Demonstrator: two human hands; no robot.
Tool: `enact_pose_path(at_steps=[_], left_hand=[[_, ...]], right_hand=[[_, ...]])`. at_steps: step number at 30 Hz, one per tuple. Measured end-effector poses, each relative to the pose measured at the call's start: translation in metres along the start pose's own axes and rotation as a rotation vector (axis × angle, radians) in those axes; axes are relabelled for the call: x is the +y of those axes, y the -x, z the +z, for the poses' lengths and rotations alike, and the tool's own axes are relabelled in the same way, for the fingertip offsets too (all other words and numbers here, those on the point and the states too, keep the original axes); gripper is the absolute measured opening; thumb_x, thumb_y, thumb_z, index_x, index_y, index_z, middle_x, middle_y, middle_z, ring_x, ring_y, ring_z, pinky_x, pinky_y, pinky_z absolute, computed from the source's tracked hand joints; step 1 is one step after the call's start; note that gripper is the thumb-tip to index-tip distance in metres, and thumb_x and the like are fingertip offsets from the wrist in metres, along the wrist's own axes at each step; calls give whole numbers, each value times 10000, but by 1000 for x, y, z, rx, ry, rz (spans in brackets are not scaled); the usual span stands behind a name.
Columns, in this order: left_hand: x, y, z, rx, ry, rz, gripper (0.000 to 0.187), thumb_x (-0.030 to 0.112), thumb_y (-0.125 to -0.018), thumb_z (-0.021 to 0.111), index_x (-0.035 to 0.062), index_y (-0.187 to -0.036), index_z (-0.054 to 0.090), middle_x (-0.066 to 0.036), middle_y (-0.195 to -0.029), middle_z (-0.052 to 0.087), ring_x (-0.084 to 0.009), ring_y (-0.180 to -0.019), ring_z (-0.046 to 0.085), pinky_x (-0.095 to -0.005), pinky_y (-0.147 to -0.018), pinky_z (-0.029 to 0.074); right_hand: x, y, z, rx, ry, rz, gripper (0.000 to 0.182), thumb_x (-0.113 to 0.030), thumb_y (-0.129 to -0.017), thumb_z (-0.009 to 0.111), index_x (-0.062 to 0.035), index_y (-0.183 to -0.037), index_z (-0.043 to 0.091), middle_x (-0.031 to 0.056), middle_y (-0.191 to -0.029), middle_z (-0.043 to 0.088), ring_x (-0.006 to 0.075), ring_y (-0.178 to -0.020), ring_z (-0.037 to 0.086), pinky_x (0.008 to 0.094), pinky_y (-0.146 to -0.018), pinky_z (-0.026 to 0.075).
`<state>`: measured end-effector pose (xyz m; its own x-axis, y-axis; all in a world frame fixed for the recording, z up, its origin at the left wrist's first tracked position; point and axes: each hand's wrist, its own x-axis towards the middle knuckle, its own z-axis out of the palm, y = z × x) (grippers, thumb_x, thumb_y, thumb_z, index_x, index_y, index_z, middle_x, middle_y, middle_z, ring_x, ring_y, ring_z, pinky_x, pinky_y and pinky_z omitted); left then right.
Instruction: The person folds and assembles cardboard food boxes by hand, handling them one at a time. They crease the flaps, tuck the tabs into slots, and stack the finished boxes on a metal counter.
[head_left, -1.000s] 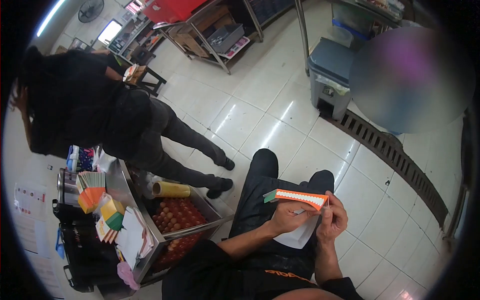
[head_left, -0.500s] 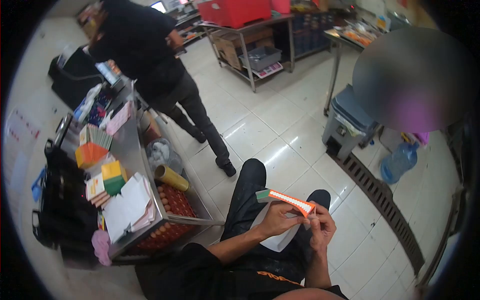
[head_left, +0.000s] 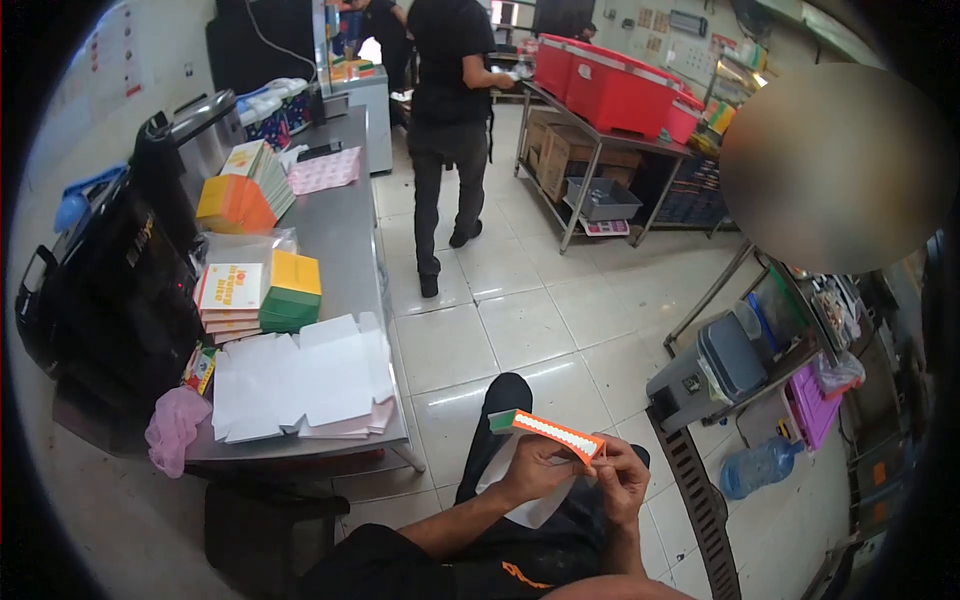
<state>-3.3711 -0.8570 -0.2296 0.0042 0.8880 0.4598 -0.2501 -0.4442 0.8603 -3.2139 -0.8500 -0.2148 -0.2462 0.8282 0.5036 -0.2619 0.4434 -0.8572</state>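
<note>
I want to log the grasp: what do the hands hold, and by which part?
Both hands hold one flat orange-and-white carton blank: left hand under its middle, right hand at its right end.

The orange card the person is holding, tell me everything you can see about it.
The orange card is a flat, printed piece that looks like thin cardboard, orange with a white scalloped band along it and a green end at the left. It is held tilted above the lap, its right end lower. The left hand grips it from beneath, the right hand pinches its right end. White card shows under it.

View tilted up; table (head_left: 345, 235) top, standing person (head_left: 450, 110) farther.
</note>
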Motion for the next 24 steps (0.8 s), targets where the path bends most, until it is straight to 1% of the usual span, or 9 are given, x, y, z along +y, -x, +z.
enact_pose_path(at_steps=[3, 6, 7, 8, 9, 12, 16, 21, 24], left_hand=[[1, -1, -19, 71, -68, 29, 211, 56, -736, 764, 22, -929, 687, -67, -898, 698, -137, -815, 665, -256, -720, 509], [2, -7, -25, 146, -306, 92, 261, 73, -708, 771, 11, -939, 666, -106, -846, 690, -206, -801, 679, -330, -738, 527], [3, -15, -19, 227, -311, 200, 232, 67, -708, 759, 22, -915, 664, -107, -814, 684, -210, -787, 672, -344, -732, 514], [8, -27, -14, 279, -365, 273, 206, 54, -719, 742, 20, -905, 661, -113, -814, 679, -205, -784, 671, -327, -720, 514], [0, -36, -7, 252, -194, 106, 186, 52, -729, 731, 20, -897, 656, -117, -830, 678, -208, -786, 668, -316, -707, 513], [-8, -105, 1, 85, 213, 70, 111, 1, -788, 682, 9, -879, 618, -77, -847, 670, -123, -780, 631, -277, -688, 508], [9, -146, 3, 85, 356, 55, 100, 45, -854, 650, -7, -920, 596, -68, -847, 659, -112, -784, 622, -250, -706, 505], [41, -92, -23, 94, 16, 48, 78, 64, -861, 641, -5, -894, 627, -44, -810, 648, -79, -784, 600, -248, -707, 498], [39, -72, -26, 124, 193, 3, 128, 63, -822, 697, -6, -921, 653, -31, -819, 655, -88, -772, 609, -236, -710, 491]], right_hand=[[4, -17, 14, -42, 71, 45, 151, -143, -863, 642, 7, -848, 641, 218, -1102, 602, 261, -1009, 591, 370, -867, 459], [7, -25, 16, -27, 214, 65, 138, -132, -856, 626, 4, -839, 645, 203, -1078, 615, 233, -965, 592, 346, -846, 456], [6, -30, 18, 6, 205, 18, 148, -131, -855, 617, 11, -886, 648, 182, -1075, 624, 211, -951, 588, 335, -846, 451], [-3, -34, 21, 123, 348, 145, 191, -133, -860, 611, 19, -969, 647, 151, -1058, 630, 187, -928, 589, 319, -848, 448], [0, -44, 24, 179, 405, -75, 235, -133, -870, 601, 26, -1040, 638, 114, -999, 637, 167, -902, 587, 301, -826, 449], [-4, -92, 26, 406, 525, 8, 205, -171, -895, 606, 16, -969, 647, 82, -996, 659, 99, -840, 581, 250, -776, 445], [-9, -134, 30, 451, 494, -114, 189, -148, -900, 605, 28, -961, 635, 106, -1043, 649, 108, -857, 584, 244, -795, 448], [-32, -103, 58, 277, 371, -216, 89, -68, -883, 598, 14, -906, 626, 141, -1089, 619, 169, -946, 584, 276, -834, 439], [-28, -91, 51, 186, 377, -197, 106, -113, -857, 629, -8, -857, 635, 191, -1131, 589, 218, -1000, 574, 328, -864, 432]])
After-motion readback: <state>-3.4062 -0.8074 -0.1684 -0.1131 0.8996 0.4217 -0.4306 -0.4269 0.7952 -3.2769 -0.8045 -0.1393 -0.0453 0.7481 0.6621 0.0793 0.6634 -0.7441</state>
